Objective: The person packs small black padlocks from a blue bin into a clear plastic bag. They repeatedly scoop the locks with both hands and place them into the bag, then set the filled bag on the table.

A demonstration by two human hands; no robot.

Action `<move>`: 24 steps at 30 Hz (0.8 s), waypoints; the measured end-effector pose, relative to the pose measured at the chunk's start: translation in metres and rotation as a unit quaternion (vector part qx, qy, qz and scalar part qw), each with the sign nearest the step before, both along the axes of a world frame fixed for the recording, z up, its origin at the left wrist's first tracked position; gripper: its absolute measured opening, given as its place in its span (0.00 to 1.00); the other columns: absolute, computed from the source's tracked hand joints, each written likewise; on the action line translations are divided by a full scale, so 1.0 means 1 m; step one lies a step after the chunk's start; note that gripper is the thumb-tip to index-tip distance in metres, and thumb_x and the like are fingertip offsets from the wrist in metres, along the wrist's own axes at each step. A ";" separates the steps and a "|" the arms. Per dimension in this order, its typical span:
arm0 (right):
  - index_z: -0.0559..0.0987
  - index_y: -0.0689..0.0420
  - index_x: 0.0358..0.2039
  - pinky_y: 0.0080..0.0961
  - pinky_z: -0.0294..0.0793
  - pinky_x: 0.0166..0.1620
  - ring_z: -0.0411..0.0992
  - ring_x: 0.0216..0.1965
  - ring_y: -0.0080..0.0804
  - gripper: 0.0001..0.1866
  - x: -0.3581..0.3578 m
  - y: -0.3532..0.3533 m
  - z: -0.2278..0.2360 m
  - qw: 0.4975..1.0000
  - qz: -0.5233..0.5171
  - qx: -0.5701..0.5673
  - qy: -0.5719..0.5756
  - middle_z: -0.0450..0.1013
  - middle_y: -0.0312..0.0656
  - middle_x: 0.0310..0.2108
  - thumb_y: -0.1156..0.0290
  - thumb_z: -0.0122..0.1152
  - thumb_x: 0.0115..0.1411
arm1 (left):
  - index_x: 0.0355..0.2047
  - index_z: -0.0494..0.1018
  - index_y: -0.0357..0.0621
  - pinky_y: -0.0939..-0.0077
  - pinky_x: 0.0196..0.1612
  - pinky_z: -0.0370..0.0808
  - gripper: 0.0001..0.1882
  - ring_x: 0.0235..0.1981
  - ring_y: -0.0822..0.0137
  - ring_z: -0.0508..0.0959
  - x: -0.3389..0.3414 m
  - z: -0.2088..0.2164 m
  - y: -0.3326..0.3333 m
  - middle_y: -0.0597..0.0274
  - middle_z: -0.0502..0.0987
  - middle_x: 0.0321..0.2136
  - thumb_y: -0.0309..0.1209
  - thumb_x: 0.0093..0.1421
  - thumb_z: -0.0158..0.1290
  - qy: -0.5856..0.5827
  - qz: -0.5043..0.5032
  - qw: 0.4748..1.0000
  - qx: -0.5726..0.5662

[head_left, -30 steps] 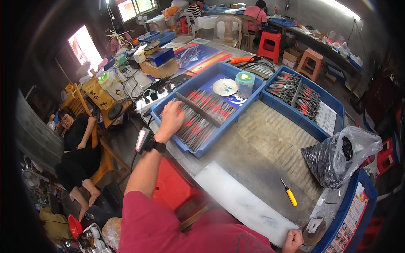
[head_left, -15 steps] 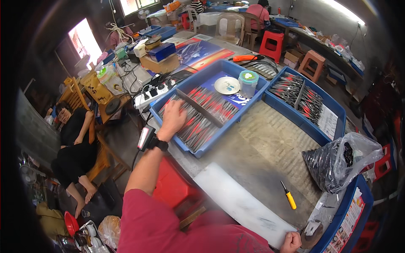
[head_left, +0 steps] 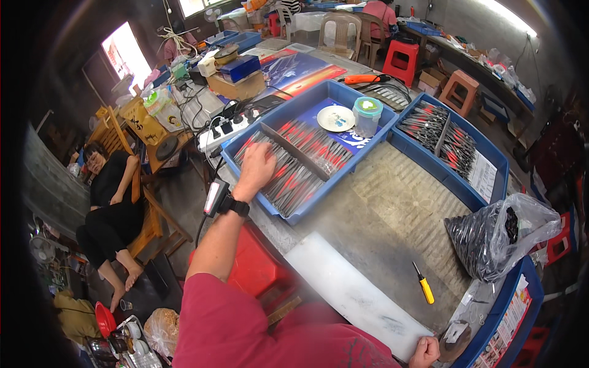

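Observation:
My left hand [head_left: 257, 165] reaches into the left compartment of a blue tray [head_left: 291, 216], its bent fingers down on a row of slim grey-black and red pointed tools [head_left: 288, 190]. The fingertips are hidden, so I cannot make out what they grip. More of these tools [head_left: 316, 144] fill the compartment across the divider [head_left: 294, 152]. At the lower right my right hand [head_left: 424, 352] is closed in a fist by the end of a white board [head_left: 350, 288]. Nothing shows in it. A yellow-handled screwdriver [head_left: 424, 285] lies on the table beyond that hand.
A white dish [head_left: 335, 119] and a lidded clear jar [head_left: 368, 116] stand in the tray's far part. Another blue tray [head_left: 454, 165] of tools adjoins it. At right sits a full plastic bag [head_left: 491, 239]. A power strip [head_left: 227, 132] is left; a person [head_left: 116, 190] sits beyond.
The view has shifted slightly, moving the whole scene a little in the picture. My left hand stays over the same compartment, its fingers a bit more curled. My right fist has not visibly moved.

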State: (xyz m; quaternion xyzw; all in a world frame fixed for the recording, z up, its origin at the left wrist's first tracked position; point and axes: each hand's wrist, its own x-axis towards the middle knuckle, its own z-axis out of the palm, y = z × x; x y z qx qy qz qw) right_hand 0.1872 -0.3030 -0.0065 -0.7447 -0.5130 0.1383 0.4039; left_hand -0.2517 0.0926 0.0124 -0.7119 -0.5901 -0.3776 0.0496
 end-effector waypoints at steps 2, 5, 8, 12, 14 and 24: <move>0.75 0.66 0.29 0.32 0.67 0.32 0.67 0.26 0.41 0.06 -0.001 0.000 0.001 1.000 -0.002 -0.007 0.008 0.70 0.48 0.23 0.76 0.51 0.58 | 0.39 0.72 0.37 0.61 0.46 0.68 0.14 0.40 0.49 0.71 0.001 0.001 -0.001 0.49 0.73 0.35 0.28 0.50 0.53 0.005 -0.001 1.000 -0.002; 0.74 0.66 0.28 0.32 0.67 0.32 0.67 0.26 0.40 0.06 -0.001 0.001 0.003 1.000 -0.001 0.011 0.008 0.69 0.47 0.23 0.76 0.51 0.58 | 0.38 0.72 0.37 0.61 0.45 0.68 0.14 0.39 0.49 0.71 0.002 0.002 -0.002 0.49 0.73 0.34 0.28 0.50 0.53 0.006 0.001 1.000 -0.012; 0.74 0.66 0.28 0.31 0.67 0.32 0.67 0.26 0.39 0.06 -0.001 0.002 0.003 1.000 0.007 0.012 0.004 0.69 0.47 0.23 0.76 0.51 0.58 | 0.38 0.72 0.37 0.62 0.44 0.68 0.14 0.39 0.50 0.71 0.002 0.002 -0.003 0.49 0.73 0.34 0.28 0.50 0.53 0.008 0.000 1.000 -0.011; 0.74 0.66 0.28 0.31 0.67 0.33 0.67 0.26 0.39 0.06 -0.001 0.002 0.003 1.000 0.001 0.002 0.012 0.70 0.46 0.23 0.76 0.51 0.58 | 0.37 0.73 0.38 0.62 0.44 0.68 0.13 0.39 0.50 0.71 0.005 0.006 -0.005 0.50 0.73 0.34 0.27 0.50 0.53 0.004 -0.004 1.000 0.012; 0.74 0.66 0.28 0.31 0.67 0.33 0.67 0.26 0.39 0.06 -0.002 0.002 0.004 1.000 -0.003 0.003 0.017 0.70 0.46 0.23 0.76 0.51 0.58 | 0.37 0.73 0.38 0.62 0.45 0.68 0.13 0.39 0.50 0.71 0.009 0.012 -0.006 0.51 0.74 0.34 0.27 0.50 0.53 0.014 -0.009 0.999 0.034; 0.75 0.65 0.28 0.31 0.68 0.32 0.68 0.26 0.39 0.06 -0.001 0.001 0.003 1.000 -0.009 -0.004 0.000 0.71 0.47 0.23 0.76 0.51 0.58 | 0.38 0.76 0.40 0.59 0.48 0.69 0.15 0.45 0.50 0.74 0.070 0.059 0.032 0.50 0.76 0.38 0.30 0.49 0.53 0.143 -0.197 0.953 -0.177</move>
